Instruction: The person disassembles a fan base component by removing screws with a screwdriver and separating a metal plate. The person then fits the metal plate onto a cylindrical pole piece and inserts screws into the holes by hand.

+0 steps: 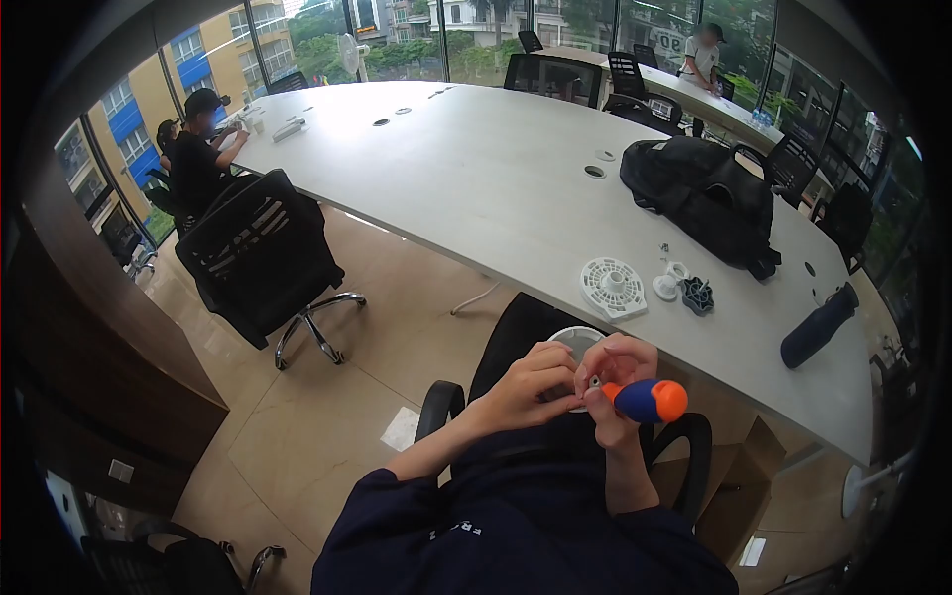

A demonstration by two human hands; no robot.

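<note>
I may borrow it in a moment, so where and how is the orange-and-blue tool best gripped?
Probably by the blue bulge of the orange-and-blue tool, coming from the person's right: its rounded orange end points that way and is uncovered, while the right hand holds it nearer the narrow end, close to the left hand.

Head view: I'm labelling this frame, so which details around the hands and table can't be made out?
Orange-and-blue tool, head view: working end too small to tell beside the right hand.
Pale round part, head view: lower side hidden behind the left hand and right hand.
Tiny piece on the table, head view: too small to identify.
</note>
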